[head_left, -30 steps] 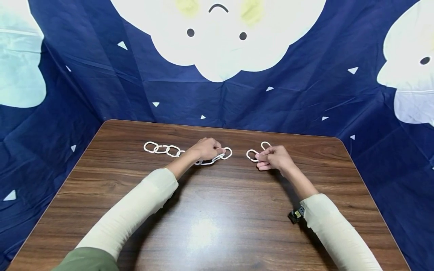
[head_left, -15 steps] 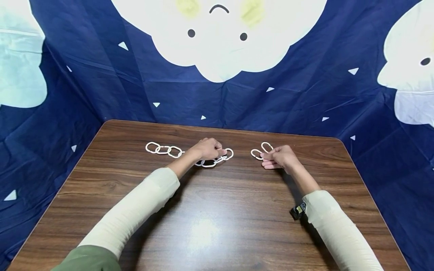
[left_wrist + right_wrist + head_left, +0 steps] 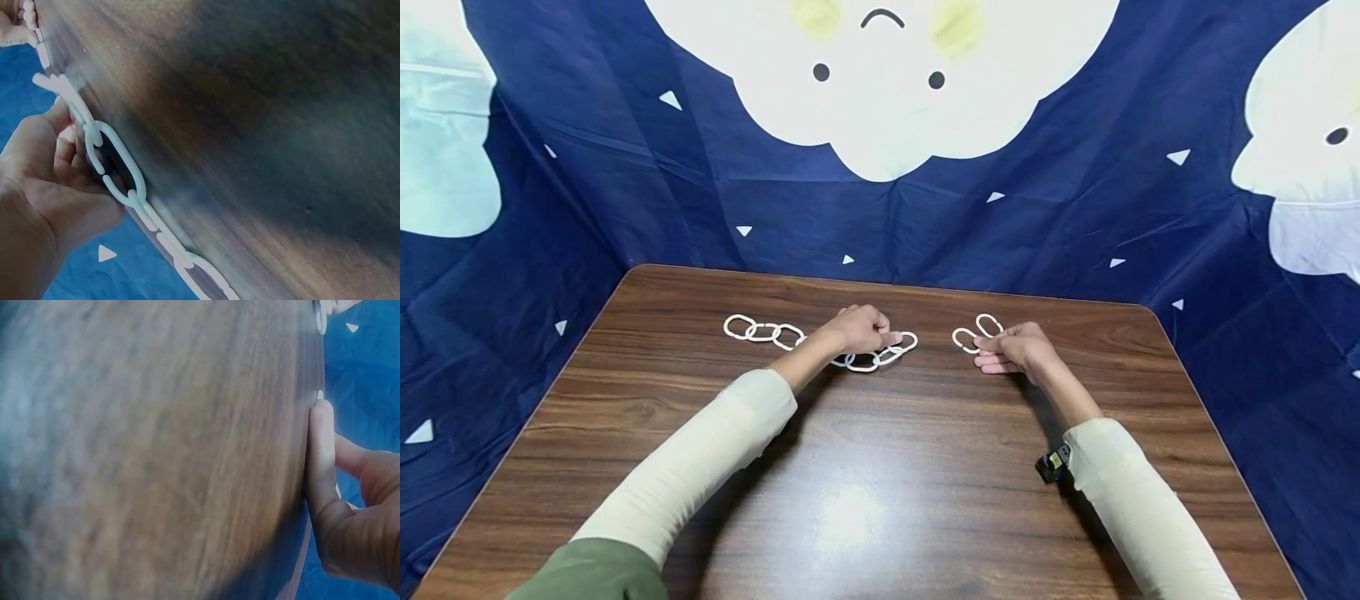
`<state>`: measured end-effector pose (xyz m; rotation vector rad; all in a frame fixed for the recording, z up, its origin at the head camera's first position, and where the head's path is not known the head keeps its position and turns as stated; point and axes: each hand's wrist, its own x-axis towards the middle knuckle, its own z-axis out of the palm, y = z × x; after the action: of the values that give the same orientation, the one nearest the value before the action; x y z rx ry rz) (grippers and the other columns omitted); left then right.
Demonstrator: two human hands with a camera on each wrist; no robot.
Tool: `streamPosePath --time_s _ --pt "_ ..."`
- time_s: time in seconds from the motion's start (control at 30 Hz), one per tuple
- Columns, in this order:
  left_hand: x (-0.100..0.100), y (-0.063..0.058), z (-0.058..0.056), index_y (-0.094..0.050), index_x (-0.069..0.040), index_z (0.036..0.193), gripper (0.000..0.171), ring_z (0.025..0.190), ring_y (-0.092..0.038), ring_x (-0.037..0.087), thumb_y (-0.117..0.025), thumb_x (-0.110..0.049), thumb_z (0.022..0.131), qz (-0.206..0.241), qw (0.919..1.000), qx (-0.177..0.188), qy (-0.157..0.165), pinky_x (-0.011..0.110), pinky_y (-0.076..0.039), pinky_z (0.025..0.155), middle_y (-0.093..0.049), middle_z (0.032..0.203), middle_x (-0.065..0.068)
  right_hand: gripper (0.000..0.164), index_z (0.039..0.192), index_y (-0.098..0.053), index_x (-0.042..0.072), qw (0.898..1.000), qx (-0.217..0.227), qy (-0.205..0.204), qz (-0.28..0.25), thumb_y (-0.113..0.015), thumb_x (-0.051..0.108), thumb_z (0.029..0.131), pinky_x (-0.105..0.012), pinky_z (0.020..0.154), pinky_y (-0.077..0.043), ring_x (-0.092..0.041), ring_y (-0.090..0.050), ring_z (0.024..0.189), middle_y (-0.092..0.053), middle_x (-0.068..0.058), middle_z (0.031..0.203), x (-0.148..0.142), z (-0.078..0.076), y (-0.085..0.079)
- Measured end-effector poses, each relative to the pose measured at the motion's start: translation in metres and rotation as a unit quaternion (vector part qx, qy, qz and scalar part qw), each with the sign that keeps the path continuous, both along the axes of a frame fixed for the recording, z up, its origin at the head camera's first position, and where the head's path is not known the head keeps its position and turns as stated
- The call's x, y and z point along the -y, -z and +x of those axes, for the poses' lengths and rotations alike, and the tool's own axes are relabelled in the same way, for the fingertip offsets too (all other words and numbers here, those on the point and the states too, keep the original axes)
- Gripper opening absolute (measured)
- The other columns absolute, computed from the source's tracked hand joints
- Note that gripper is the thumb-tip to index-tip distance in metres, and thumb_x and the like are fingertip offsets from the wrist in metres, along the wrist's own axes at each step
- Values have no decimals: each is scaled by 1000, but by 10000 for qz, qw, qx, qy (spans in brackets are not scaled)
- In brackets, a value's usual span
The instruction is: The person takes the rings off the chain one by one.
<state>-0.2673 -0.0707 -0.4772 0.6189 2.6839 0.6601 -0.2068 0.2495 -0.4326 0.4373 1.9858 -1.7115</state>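
A chain of white plastic links (image 3: 862,362) lies across the back of the table, partly hidden under my left hand (image 3: 859,327). That hand pinches the chain close to its right end; in the left wrist view the joined links (image 3: 122,159) pass in front of the curled fingers. To the right, a loose white oval link (image 3: 964,340) with a gap in its side is pinched between the thumb and fingers of my right hand (image 3: 1018,346). Another white link (image 3: 989,324) lies just behind those fingers, its near end hidden. A space separates the chain's end from the loose links.
The brown wood-grain table (image 3: 850,450) ends close behind the links. A dark blue cloth (image 3: 820,208) with white cloud shapes hangs behind and at both sides. A small black device (image 3: 1052,462) sits on the right wrist.
My right hand has shifted slightly right with its link. My left hand has barely moved, and the chain links below it have settled into a more open, spread shape.
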Motion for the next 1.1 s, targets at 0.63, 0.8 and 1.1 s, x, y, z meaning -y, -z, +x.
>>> streamPosePath --time_s 0.63,0.8,1.1 --pt "4 -17 11 -47 -27 64 56 92 -58 27 -66 -53 110 289 9991 296 -19 52 -42 104 -49 67 -9 13 113 -69 -2 9992 363 -56 177 -67 11 113 -26 75 -69 -10 -81 70 -79 -4 77 -2 -9 1" --pt "6 -6 3 -48 -28 63 57 90 -60 27 -65 -54 111 237 9993 274 33 50 -43 103 -51 66 -9 14 114 -66 -2 9991 361 -1 231 -65 12 115 -26 76 -69 -11 -81 69 -79 -4 77 -1 -10 2" --pt "5 -4 0 -49 -28 62 58 91 -60 28 -64 -56 111 259 9989 373 59 51 -41 105 -51 65 -9 16 110 -66 -1 9991 371 60 211 -65 14 115 -26 74 -69 -10 -80 68 -79 -4 76 -2 -8 2"
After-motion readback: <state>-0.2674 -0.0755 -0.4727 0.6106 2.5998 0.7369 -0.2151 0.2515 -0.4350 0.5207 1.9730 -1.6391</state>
